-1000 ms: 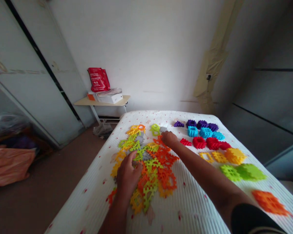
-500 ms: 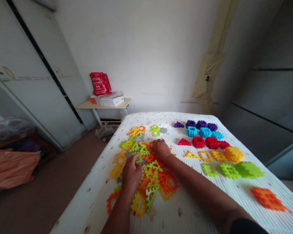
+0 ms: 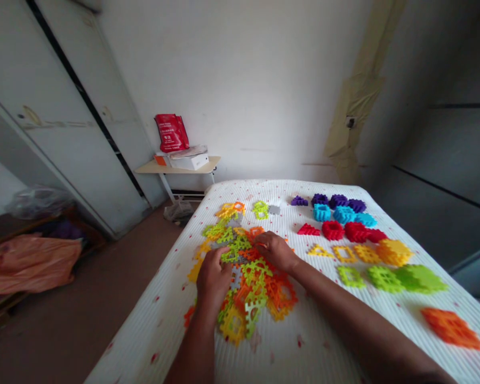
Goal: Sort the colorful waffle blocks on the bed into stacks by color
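Our left hand (image 3: 214, 274) and right hand (image 3: 276, 250) both rest on the mixed pile of plastic tiles (image 3: 252, 290) in the middle of the bed (image 3: 304, 352). The fingers curl down among the pieces, and we cannot tell whether either grip pinches one. The toothed tiles look interlocked, so lifting one may drag its neighbours along. Loose pieces could then slide off the bed's left edge or into the sorted rows (image 3: 344, 232).
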The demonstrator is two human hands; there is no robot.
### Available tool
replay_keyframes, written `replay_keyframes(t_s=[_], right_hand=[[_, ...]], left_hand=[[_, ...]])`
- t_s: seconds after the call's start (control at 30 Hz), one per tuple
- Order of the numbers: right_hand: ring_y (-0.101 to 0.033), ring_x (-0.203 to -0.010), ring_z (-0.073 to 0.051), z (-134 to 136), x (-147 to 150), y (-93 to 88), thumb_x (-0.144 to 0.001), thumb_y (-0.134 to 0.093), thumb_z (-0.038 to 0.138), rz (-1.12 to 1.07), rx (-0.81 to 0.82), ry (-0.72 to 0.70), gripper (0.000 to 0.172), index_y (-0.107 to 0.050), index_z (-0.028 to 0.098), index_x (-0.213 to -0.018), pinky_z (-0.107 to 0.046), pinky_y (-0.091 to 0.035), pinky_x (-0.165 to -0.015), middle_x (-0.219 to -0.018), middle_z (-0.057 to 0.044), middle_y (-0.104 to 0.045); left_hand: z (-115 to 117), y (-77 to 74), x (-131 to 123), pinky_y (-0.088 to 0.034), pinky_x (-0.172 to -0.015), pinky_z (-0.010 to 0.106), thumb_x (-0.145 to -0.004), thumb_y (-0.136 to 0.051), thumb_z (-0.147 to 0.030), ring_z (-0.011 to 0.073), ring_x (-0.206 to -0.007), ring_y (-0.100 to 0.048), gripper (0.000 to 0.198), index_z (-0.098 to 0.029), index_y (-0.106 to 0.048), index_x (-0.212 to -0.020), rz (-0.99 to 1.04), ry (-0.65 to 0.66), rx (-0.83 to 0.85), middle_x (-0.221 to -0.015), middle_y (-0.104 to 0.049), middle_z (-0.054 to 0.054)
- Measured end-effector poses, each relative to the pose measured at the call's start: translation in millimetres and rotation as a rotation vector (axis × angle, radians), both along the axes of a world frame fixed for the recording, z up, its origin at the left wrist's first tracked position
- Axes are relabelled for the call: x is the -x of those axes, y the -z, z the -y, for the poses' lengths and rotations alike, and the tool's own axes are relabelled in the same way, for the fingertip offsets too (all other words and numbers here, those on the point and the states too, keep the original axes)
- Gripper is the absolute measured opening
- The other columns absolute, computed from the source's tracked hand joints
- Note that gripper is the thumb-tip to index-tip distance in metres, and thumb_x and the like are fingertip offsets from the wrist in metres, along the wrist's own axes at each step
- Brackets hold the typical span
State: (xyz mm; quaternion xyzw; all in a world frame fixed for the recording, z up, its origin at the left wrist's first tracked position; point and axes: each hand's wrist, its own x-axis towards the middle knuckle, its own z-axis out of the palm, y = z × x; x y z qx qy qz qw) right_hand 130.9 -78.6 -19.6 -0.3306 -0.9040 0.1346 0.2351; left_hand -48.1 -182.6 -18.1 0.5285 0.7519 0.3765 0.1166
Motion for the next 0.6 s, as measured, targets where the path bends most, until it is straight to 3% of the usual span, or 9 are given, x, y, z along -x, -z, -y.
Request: replay_keyframes(t_s=[0.13,0.27,0.43,0.6], right_hand=[[-0.059,-0.091,-0.016,1,-9,5.1,-0.087,-0.049,0.015,-0.075,-0.001,-0.022,0.020,-0.067,0.018,-0.095,-0.028,-0.044,-0.085,-0.096,-0.005,-0.069],[-0.060,-0.091,-0.017,0,-10,8.5,-0.086,-0.049,0.014,-0.103,0.017,-0.011,0.021,-0.067,0.019,-0.094,-0.029,-0.044,-0.084,-0.094,-0.005,-0.069],[-0.060,-0.092,-0.017,4,-7,7.8,-0.084,-0.051,0.012,-0.055,0.033,-0.029,0.020,-0.067,0.018,-0.094,-0.028,-0.044,-0.084,-0.094,-0.006,-0.068],[-0.060,-0.090,-0.017,6,-7,6.4,-0.084,-0.050,0.013,-0.037,0.033,-0.032,0.020,-0.067,0.018,-0.094,-0.028,-0.044,-0.084,-0.093,-0.006,-0.068]], left_hand=[[14,-7.9,5,-0.043,-0.084,0.032,-0.073,-0.051,-0.023,0.0222,-0.097,-0.060,0.041,-0.021,-0.062,-0.112,-0.177,0.054,0.161,-0.104,-0.067,0.009],[19,-9.2,9,-0.045,-0.071,0.027,-0.071,-0.054,-0.025,0.0194,-0.084,-0.064,0.036,-0.024,-0.065,-0.105,-0.092,0.110,0.247,-0.092,-0.070,0.005],[15,3.2,11,-0.045,-0.062,0.024,-0.067,-0.057,-0.024,0.0169,-0.072,-0.064,0.030,-0.023,-0.069,-0.095,0.098,0.126,0.176,-0.082,-0.070,0.002],[9,14.0,15,-0.048,-0.066,0.026,-0.066,-0.057,-0.024,0.0168,-0.072,-0.065,0.027,-0.020,-0.069,-0.090,0.268,0.086,0.043,-0.079,-0.070,0.002]])
